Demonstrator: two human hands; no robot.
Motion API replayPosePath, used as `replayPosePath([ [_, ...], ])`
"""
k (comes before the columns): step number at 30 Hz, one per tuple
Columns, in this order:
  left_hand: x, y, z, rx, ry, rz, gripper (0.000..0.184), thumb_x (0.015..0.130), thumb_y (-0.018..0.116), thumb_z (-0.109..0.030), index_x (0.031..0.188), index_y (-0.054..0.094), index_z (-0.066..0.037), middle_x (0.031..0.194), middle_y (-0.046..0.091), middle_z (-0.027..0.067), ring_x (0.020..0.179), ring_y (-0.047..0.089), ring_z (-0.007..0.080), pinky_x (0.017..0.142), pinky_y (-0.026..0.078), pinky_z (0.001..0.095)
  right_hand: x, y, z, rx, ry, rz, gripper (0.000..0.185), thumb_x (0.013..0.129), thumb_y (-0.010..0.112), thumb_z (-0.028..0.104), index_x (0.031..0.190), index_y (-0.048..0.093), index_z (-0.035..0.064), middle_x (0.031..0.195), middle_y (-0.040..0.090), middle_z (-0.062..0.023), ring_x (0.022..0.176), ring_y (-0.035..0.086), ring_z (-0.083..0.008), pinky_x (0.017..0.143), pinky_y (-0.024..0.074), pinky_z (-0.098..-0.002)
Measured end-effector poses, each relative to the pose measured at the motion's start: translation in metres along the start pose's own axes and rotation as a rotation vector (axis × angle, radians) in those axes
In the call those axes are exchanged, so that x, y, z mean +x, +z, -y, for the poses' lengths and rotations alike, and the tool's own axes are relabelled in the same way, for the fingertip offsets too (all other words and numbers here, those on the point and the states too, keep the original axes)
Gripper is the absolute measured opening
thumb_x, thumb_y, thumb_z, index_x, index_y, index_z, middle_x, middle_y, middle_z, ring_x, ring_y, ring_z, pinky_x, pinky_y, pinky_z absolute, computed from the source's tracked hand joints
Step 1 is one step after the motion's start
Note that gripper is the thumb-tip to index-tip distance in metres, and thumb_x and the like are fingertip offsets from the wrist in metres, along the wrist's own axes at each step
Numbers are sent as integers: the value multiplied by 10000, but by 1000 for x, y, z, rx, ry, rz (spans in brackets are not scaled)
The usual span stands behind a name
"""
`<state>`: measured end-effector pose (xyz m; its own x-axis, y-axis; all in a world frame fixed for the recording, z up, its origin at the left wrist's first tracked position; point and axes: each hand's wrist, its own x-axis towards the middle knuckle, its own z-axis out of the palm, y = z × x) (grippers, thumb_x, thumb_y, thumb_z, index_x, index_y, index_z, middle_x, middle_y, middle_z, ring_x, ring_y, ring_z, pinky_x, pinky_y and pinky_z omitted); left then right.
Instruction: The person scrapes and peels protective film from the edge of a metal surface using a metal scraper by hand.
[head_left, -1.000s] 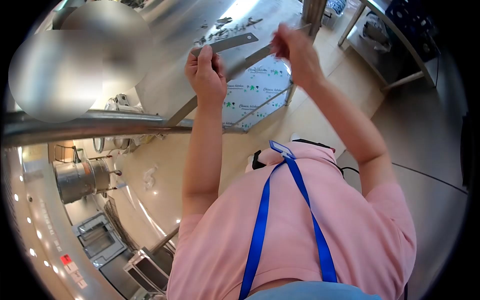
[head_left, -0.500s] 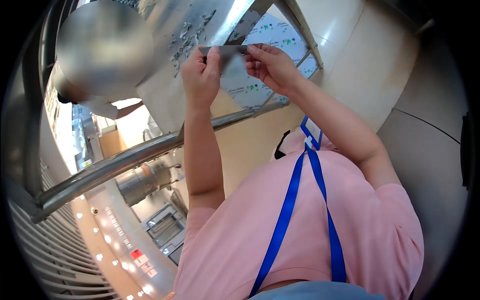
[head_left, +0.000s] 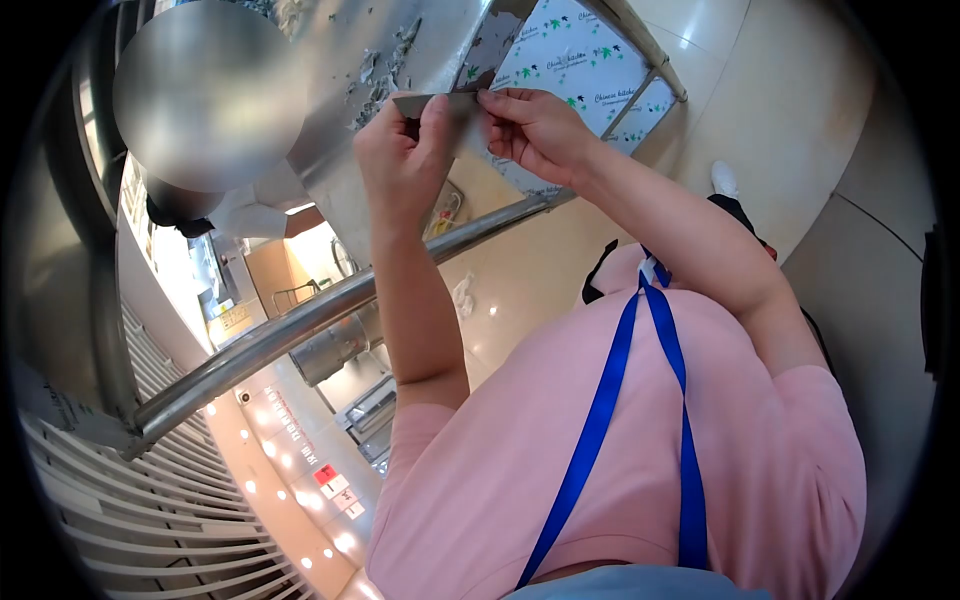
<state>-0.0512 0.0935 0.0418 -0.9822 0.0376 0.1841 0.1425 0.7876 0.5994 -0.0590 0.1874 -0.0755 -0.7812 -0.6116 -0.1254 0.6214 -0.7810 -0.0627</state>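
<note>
A thin, flat grey strip [head_left: 425, 104] stretches between my two hands; its exact kind I cannot make out. My left hand [head_left: 400, 150] grips one end with the thumb laid along it, fingers curled beneath. At the other end, the thumb and forefinger of my right hand [head_left: 535, 130] pinch the strip, while the other fingers curl in. Beyond the hands is a steel surface [head_left: 330, 75], with grey peeled scraps [head_left: 385, 75] scattered over it. Close to my right hand is a panel covered in printed film [head_left: 560, 65] with green leaf marks.
A steel tube rail [head_left: 290, 325] crosses below the hands. A person in a white sleeve [head_left: 250, 215] is at the left, behind a blurred disc. Slatted panelling [head_left: 180, 490] and lights fill the lower left. A white shoe [head_left: 725, 178] stands on the tiled floor [head_left: 800, 110].
The view has shifted, so the rail and background sit further right. Both hands keep hold of the strip and have moved slightly left in view. The white shoe has come into sight.
</note>
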Motion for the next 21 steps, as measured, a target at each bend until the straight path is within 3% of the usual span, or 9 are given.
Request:
replayPosePath([
  [4, 1, 0, 9, 131, 153, -4, 201, 781, 548, -154, 671, 515, 10, 499, 463, 55, 444, 393, 96, 424, 332, 238, 4, -4, -10, 71, -45, 10, 157, 805, 547, 188, 819, 513, 35, 683, 549, -17, 568, 532, -87, 532, 467, -206],
  [7, -3, -1, 0, 283, 131, 23, 176, 799, 526, -145, 747, 535, 22, 603, 536, 72, 542, 449, 95, 508, 374, 234, 4, -4, -14, 124, -61, 25, 153, 804, 549, 187, 809, 510, 39, 679, 549, -20, 567, 537, -94, 522, 469, -215],
  [10, 0, 3, 7, 300, 306, -48, 180, 785, 532, -145, 672, 518, -5, 515, 484, 107, 421, 448, 209, 424, 354, 278, 4, -1, -17, 147, -72, 5, 161, 797, 559, 196, 797, 510, 42, 669, 548, -19, 561, 539, -97, 521, 470, -220],
  [21, 0, 9, 9, 338, 315, -78, 148, 783, 518, -129, 695, 517, -11, 529, 496, 120, 438, 492, 249, 425, 371, 305, 0, 7, -14, 105, -62, -76, 175, 808, 543, 208, 742, 498, 52, 632, 528, -9, 528, 505, -91, 507, 433, -216],
])
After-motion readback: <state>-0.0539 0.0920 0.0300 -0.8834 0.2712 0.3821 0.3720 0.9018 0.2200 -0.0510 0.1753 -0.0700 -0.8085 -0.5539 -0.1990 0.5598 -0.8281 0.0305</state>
